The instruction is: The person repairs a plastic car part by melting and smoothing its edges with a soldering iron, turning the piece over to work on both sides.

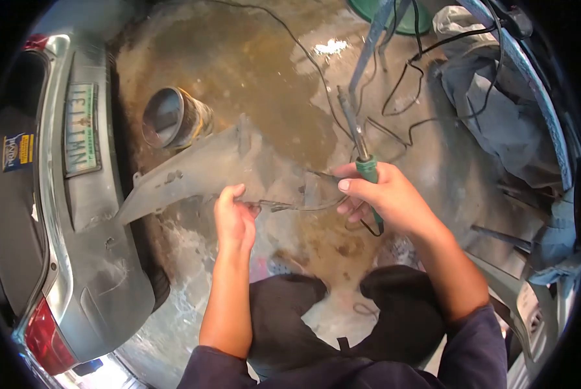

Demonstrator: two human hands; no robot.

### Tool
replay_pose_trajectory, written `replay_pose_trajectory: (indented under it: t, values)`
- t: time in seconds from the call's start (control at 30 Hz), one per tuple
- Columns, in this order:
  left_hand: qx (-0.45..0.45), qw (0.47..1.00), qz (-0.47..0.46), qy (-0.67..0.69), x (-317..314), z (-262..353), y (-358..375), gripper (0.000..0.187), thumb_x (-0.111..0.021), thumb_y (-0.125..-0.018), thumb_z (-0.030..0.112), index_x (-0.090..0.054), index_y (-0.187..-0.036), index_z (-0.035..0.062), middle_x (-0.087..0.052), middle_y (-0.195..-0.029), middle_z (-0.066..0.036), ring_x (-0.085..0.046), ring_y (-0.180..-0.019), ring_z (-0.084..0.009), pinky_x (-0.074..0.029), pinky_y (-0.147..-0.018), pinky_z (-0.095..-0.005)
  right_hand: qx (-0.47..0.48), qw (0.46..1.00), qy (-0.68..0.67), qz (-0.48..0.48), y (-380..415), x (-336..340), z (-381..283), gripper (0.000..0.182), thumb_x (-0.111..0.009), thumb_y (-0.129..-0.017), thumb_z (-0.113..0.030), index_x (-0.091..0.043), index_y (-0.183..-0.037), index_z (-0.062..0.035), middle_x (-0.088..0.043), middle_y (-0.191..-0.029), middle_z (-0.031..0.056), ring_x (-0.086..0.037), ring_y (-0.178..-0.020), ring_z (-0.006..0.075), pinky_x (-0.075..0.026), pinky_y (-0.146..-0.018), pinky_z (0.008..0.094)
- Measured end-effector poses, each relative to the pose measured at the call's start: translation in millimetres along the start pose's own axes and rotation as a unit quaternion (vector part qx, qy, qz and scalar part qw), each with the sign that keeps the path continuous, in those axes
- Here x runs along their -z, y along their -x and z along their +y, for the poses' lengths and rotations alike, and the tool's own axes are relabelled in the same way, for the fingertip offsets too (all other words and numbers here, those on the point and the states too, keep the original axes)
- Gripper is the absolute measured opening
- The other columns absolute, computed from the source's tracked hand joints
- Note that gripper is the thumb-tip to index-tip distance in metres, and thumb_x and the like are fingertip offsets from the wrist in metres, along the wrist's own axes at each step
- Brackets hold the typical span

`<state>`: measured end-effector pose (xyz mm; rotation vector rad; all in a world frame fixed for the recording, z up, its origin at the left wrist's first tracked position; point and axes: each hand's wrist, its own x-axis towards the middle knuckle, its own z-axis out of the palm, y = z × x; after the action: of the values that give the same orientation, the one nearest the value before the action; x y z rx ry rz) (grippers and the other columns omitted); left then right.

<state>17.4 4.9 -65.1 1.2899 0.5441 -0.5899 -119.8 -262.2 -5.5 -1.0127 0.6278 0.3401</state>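
My left hand (232, 217) grips the lower edge of a long grey car body panel (216, 162), thumb on top and fingers underneath. The panel looks scuffed, with dark marks, and tapers to a narrow end at the left that overlaps the car's bumper in this view. In my right hand (381, 191) is a soldering iron (366, 170) with a green handle. Its metal shaft points up and away from the panel, and its dark cord loops below the hand. The fingers of that hand are right at the panel's right end.
To the left stands a grey car with a scratched rear bumper (102, 259) and a licence plate (82, 129). A bucket (174, 117) sits on the wet, stained floor (264, 71) beyond the panel. Black cables (410, 123) trail at the right, near grey sheeting (498, 123) and a blue metal frame (550, 117).
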Motion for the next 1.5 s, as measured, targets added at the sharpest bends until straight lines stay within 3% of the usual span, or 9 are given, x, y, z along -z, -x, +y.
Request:
replay_pose_trajectory:
  t: [0.33, 0.53, 0.7, 0.8, 0.93, 0.97, 1.17, 1.37, 1.5]
  values:
    - [0.195, 0.969, -0.002, -0.154, -17, 15, 144, 0.036, -0.059, -0.094, 0.039, -0.061, -0.108, 0.006, -0.067, -0.097, -0.009, -0.063, -0.083, -0.0187, -0.05, -0.073, -0.0332, -0.147, 0.976, -0.119, 0.111, 139, -37, 11, 0.028, -0.062, -0.09, -0.004, -0.062, -0.117, 0.0025, -0.062, -0.089, 0.0054, -0.059, -0.067, 0.0131, -0.052, -0.061, 0.0288]
    - [0.157, 0.975, -0.057, -0.15, -73, 159, 310, 0.054, -0.057, -0.097, 0.046, -0.056, -0.128, 0.0029, -0.064, -0.118, -0.012, -0.064, -0.097, -0.0242, -0.052, -0.087, -0.0409, -0.151, 0.971, -0.169, 0.079, 300, -105, -92, 0.028, -0.065, -0.088, 0.0, -0.061, -0.116, 0.0009, -0.061, -0.087, 0.0046, -0.058, -0.066, 0.0142, -0.051, -0.062, 0.03]
    - [0.0, 0.996, -0.087, -0.016, -122, 270, 438, 0.091, -0.035, -0.095, 0.076, -0.018, -0.158, 0.0122, -0.036, -0.152, -0.013, -0.048, -0.127, -0.0302, -0.044, -0.1, -0.0535, -0.098, 0.973, -0.206, 0.034, 396, -150, -199, 0.025, -0.069, -0.086, -0.001, -0.062, -0.111, -0.0016, -0.063, -0.088, 0.0036, -0.058, -0.066, 0.0147, -0.051, -0.062, 0.0317]
    - [-0.02, 0.995, -0.077, 0.068, -148, 303, 487, 0.093, -0.034, -0.094, 0.078, -0.015, -0.16, 0.0152, -0.034, -0.153, -0.013, -0.047, -0.127, -0.0329, -0.039, -0.105, -0.0552, -0.065, 0.966, -0.249, -0.036, 439, -169, -242, 0.023, -0.067, -0.086, 0.0, -0.061, -0.108, -0.0031, -0.063, -0.089, 0.0035, -0.059, -0.066, 0.0144, -0.05, -0.062, 0.0322]
    - [-0.089, 0.976, -0.168, 0.111, -180, 315, 518, 0.081, -0.041, -0.097, 0.073, -0.026, -0.154, 0.0173, -0.03, -0.152, -0.014, -0.042, -0.133, -0.034, -0.043, -0.103, -0.0549, -0.051, 0.957, -0.273, -0.083, 479, -183, -275, 0.022, -0.066, -0.087, -0.001, -0.059, -0.107, -0.0052, -0.061, -0.087, 0.0057, -0.057, -0.067, 0.0154, -0.048, -0.061, 0.0333]
    - [-0.088, 0.966, -0.172, 0.169, -195, 326, 532, 0.066, -0.047, -0.097, 0.069, -0.041, -0.139, 0.0183, -0.045, -0.135, -0.011, -0.052, -0.121, -0.0272, -0.05, -0.094, -0.0497, -0.045, 0.956, -0.279, -0.077, 488, -186, -284, 0.02, -0.066, -0.087, -0.001, -0.06, -0.105, -0.0067, -0.061, -0.083, 0.0066, -0.056, -0.066, 0.0164, -0.047, -0.06, 0.0335]
    - [-0.022, 0.949, -0.13, 0.287, -217, 337, 552, 0.06, -0.059, -0.094, 0.064, -0.051, -0.12, 0.0102, -0.058, -0.118, -0.009, -0.055, -0.115, -0.0279, -0.046, -0.097, -0.0435, -0.013, 0.951, -0.286, -0.117, 514, -173, -305, 0.019, -0.065, -0.088, -0.001, -0.062, -0.105, -0.0085, -0.061, -0.082, 0.0075, -0.055, -0.066, 0.0147, -0.046, -0.06, 0.033]
    - [-0.129, 0.938, -0.235, 0.219, -220, 336, 567, 0.058, -0.059, -0.099, 0.052, -0.048, -0.134, 0.0086, -0.055, -0.128, -0.01, -0.058, -0.11, -0.0255, -0.048, -0.094, -0.0417, 0.002, 0.943, -0.301, -0.141, 526, -160, -319, 0.022, -0.068, -0.088, -0.003, -0.06, -0.109, -0.0054, -0.063, -0.088, 0.0103, -0.057, -0.066, 0.0147, -0.049, -0.061, 0.0334]
    - [-0.251, 0.964, -0.086, 0.02, -214, 335, 571, 0.07, -0.071, -0.092, 0.036, -0.04, -0.148, 0.0077, -0.045, -0.145, -0.014, -0.048, -0.13, -0.0321, -0.042, -0.106, -0.0467, 0.04, 0.971, -0.229, -0.052, 525, -155, -334, 0.028, -0.07, -0.087, -0.004, -0.06, -0.114, -0.003, -0.063, -0.089, 0.0081, -0.057, -0.066, 0.0142, -0.05, -0.061, 0.0336]
